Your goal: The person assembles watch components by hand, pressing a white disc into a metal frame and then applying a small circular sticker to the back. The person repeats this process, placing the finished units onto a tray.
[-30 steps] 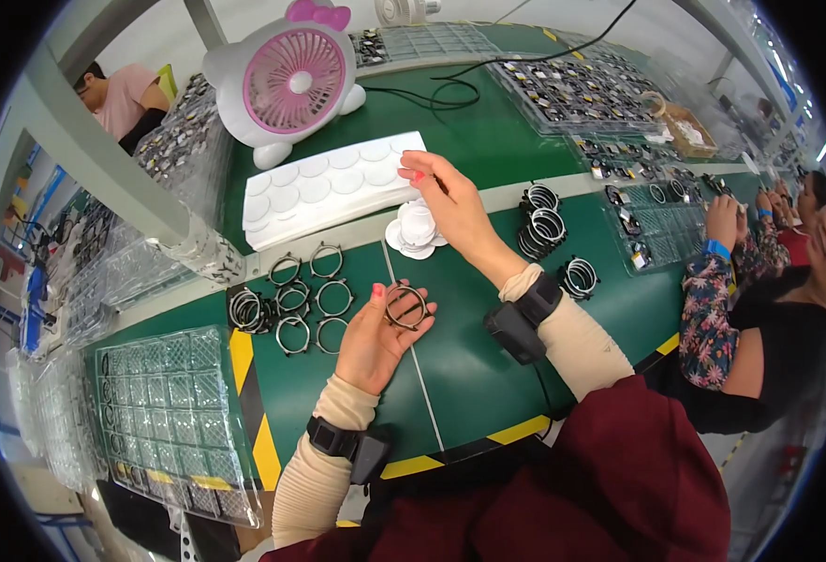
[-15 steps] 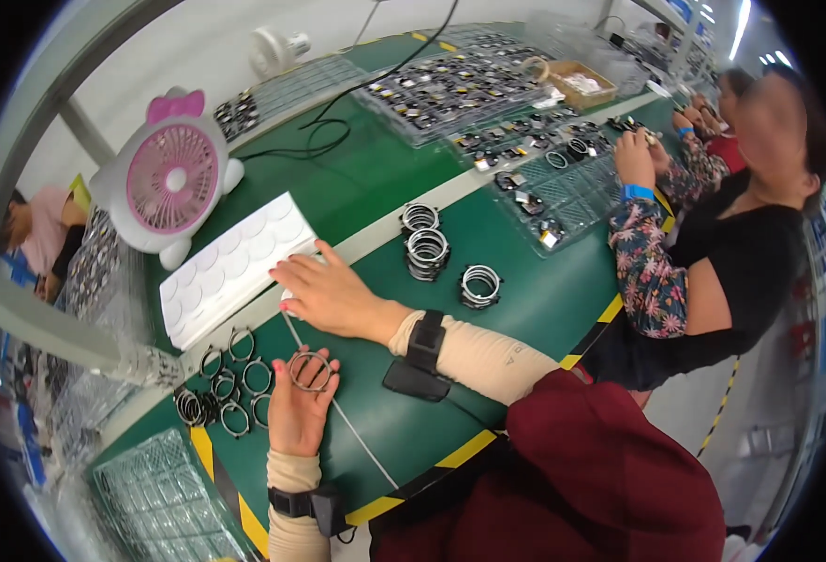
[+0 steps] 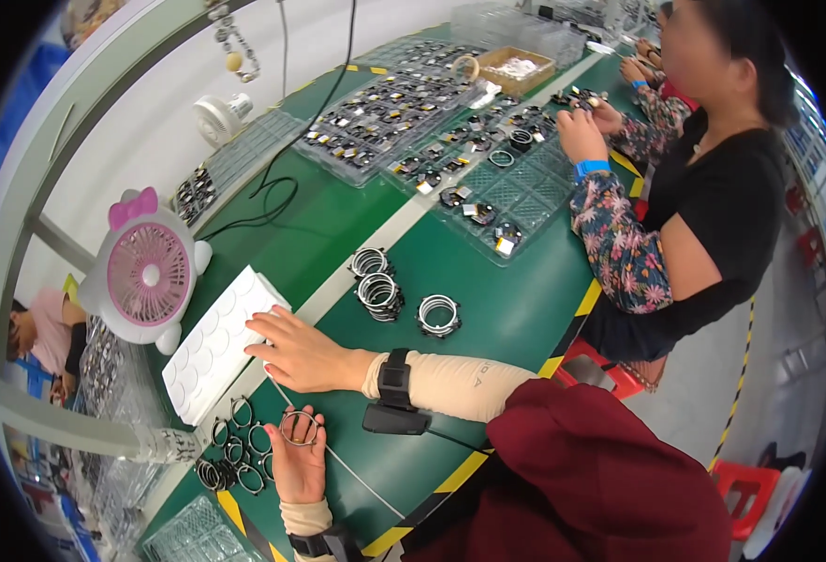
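Note:
My left hand (image 3: 301, 468) is palm up near the table's front edge, its thumb and fingers holding a thin metal ring (image 3: 315, 433). Farther up, my right hand (image 3: 308, 356) reaches across with fingers stretched onto the near right edge of a white sheet stack (image 3: 209, 361) marked with rows of round shapes. What lies under those fingertips is hidden. Just left of my left hand, several similar rings (image 3: 241, 410) lie loose and in a small pile. Stacks of dark-and-silver rings (image 3: 378, 295) stand beyond my right forearm, with another short stack (image 3: 438, 316) to their right.
A pink-and-white fan (image 3: 151, 276) stands at the left behind the sheets. Clear trays of small black parts (image 3: 376, 117) fill the back, near a brown box (image 3: 516, 70). A co-worker (image 3: 713, 215) handles parts at the right. An empty-looking clear tray (image 3: 202, 536) lies front left.
The view has shifted, so the table and stacks sit lower and more to the left. Both hands keep much the same places: the left with the ring, the right at the white sheets.

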Action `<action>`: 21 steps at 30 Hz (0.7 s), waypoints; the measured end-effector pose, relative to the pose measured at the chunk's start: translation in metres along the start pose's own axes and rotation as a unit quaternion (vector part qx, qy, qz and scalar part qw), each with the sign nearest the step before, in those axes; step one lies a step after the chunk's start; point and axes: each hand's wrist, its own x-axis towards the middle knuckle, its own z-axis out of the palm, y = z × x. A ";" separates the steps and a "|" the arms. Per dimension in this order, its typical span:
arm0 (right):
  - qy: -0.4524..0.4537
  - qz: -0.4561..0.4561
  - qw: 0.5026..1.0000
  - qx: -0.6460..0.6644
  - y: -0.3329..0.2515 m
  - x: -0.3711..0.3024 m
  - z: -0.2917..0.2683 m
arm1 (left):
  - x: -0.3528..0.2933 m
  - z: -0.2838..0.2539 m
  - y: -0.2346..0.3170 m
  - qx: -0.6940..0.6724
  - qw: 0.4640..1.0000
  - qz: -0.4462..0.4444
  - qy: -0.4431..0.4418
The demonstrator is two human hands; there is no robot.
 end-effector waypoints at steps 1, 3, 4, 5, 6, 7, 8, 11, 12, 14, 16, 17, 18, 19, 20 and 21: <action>0.007 -0.011 1.000 0.014 0.004 -0.001 0.003 | 0.001 0.002 0.000 -0.003 1.000 0.001 -0.001; 0.015 -0.020 0.999 0.024 0.007 -0.001 0.004 | 0.001 0.002 -0.001 -0.005 1.000 -0.002 -0.005; 0.029 -0.023 0.999 0.004 0.006 0.001 0.003 | 0.001 0.001 0.000 -0.006 1.000 0.000 -0.002; 0.043 -0.026 0.999 -0.016 0.006 0.002 0.002 | 0.001 0.000 0.001 -0.008 1.000 0.002 0.001; 0.057 -0.030 0.997 -0.036 0.005 0.002 0.000 | 0.001 -0.001 0.001 -0.010 1.000 0.004 0.004; 0.057 -0.028 0.997 -0.040 0.005 0.001 -0.003 | 0.001 -0.001 0.001 -0.010 1.000 0.000 0.002; 0.055 0.001 0.998 -0.043 0.002 0.001 -0.007 | 0.001 -0.001 0.002 -0.011 1.000 0.001 0.000; 0.051 0.058 0.996 -0.051 0.000 0.000 -0.013 | 0.000 -0.002 0.002 -0.012 1.000 0.003 -0.006; 0.043 0.060 0.995 -0.063 0.001 -0.001 -0.012 | 0.001 -0.002 0.001 -0.014 1.000 0.004 -0.005; 0.028 0.067 0.994 -0.085 0.002 -0.002 -0.011 | 0.000 -0.002 0.000 -0.015 1.000 0.005 -0.001; 0.044 0.060 0.993 -0.090 0.003 -0.001 -0.009 | 0.000 -0.001 0.001 -0.014 1.000 0.003 -0.001; 0.060 0.051 0.993 -0.094 0.004 -0.001 -0.009 | 0.000 0.000 0.001 -0.015 1.000 0.003 -0.001; 0.074 0.041 0.992 -0.098 0.005 0.000 -0.009 | 0.000 0.000 0.001 -0.017 1.000 0.003 -0.002; 0.075 0.041 0.991 -0.099 0.005 0.000 -0.009 | 0.000 0.000 0.001 -0.017 1.000 0.003 -0.002; 0.070 0.044 0.991 -0.103 0.005 0.000 -0.010 | 0.000 0.000 0.001 -0.017 1.000 0.004 -0.004; 0.065 0.047 0.991 -0.107 0.005 0.000 -0.010 | -0.001 -0.001 0.001 -0.017 1.000 0.004 -0.005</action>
